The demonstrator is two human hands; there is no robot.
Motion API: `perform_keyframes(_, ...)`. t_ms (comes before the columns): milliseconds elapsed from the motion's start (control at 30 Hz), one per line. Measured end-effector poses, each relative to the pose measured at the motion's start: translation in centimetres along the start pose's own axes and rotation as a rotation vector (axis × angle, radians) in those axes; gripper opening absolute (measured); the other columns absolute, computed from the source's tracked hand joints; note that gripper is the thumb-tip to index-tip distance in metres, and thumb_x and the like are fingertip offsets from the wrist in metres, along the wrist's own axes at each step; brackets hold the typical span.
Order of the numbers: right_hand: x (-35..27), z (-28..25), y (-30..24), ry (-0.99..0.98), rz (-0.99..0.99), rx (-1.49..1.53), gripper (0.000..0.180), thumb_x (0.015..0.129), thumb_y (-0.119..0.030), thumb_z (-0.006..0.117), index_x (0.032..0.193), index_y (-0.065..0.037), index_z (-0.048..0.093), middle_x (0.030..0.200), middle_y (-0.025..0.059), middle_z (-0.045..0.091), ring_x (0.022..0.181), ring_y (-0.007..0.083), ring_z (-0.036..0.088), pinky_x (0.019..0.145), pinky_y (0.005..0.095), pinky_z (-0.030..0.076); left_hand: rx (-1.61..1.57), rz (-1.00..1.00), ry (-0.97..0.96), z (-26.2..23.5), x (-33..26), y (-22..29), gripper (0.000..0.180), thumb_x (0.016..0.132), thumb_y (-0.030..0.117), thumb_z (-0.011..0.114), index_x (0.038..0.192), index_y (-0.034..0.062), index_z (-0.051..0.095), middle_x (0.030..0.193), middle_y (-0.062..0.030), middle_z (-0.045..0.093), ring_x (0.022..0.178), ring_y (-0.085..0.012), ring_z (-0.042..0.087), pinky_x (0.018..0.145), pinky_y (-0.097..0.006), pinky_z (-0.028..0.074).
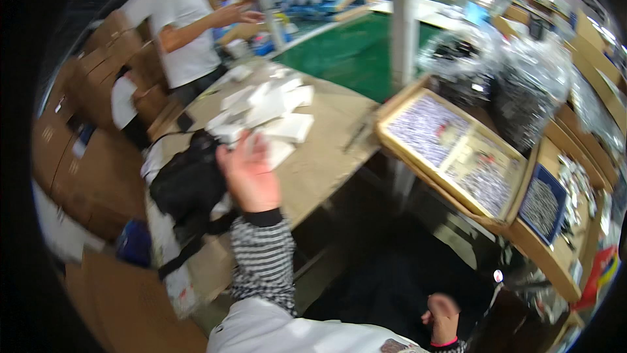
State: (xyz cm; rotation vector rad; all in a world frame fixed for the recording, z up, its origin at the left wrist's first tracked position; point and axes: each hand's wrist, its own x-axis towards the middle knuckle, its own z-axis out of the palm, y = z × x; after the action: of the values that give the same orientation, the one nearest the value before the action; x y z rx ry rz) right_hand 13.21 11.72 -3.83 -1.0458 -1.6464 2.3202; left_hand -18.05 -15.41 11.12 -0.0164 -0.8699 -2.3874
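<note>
My left hand (251, 173) is raised over the table (326, 176), palm showing and fingers apart and slightly curled; nothing shows in it. Right beside it, on the table's left part, lies a black bag-like bundle (189, 180) with straps hanging over the edge. Beyond the fingertips is a loose pile of white flat pieces, perhaps small boxes or cards (268, 108). My right hand (443, 317) is low, near my lap at the bottom of the view, with a pink band at its wrist. Its fingers are blurred and partly hidden, and no held thing shows.
To the right stands a divided wooden tray (450, 176) of small pale parts, beside a blue tray (543, 203) of small grey parts. Clear plastic bags (522, 85) sit behind them. Cardboard boxes (98, 163) line the left. A person (186, 33) stands across the table, near a green tabletop (339, 49).
</note>
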Motion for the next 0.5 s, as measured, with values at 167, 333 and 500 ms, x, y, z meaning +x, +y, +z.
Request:
perform_keyframes(167,1.0,-0.8,0.2,-0.174,0.100,0.023,0.023,0.094,-0.014,0.052,0.112,-0.001,0.057,0.076,0.0026,0.060,0.065,0.0082,0.059,0.059,0.0194,0.048,0.128,-0.233,-0.311,-0.3,-4.2,-1.9,0.028,0.094,0.025,0.049,0.115,0.0073,0.049,0.086,-0.0043,0.055,0.073,-0.0132,0.049,0.065,-0.027,0.043)
perform_keyframes(333,0.3,0.0,0.7,-0.243,0.020,-0.110,0.024,0.094,-0.023,0.051,0.114,-0.011,0.059,0.072,-0.0002,0.061,0.065,0.0058,0.057,0.061,0.0199,0.048,0.201,-0.886,-0.827,1.3,-15.8,-6.2,0.021,0.093,0.012,0.049,0.111,0.0021,0.047,0.089,-0.0099,0.057,0.076,-0.0192,0.057,0.068,-0.031,0.050)
perform_keyframes(500,-0.4,-0.6,0.9,-0.182,-0.128,-0.243,0.028,0.092,-0.021,0.053,0.117,-0.008,0.056,0.086,0.0041,0.063,0.070,0.0110,0.060,0.069,0.0252,0.049,0.449,-1.410,-0.923,-3.1,-25.3,-9.8,0.017,0.095,0.018,0.049,0.107,0.0055,0.050,0.080,-0.0067,0.058,0.065,-0.0151,0.055,0.057,-0.026,0.049)
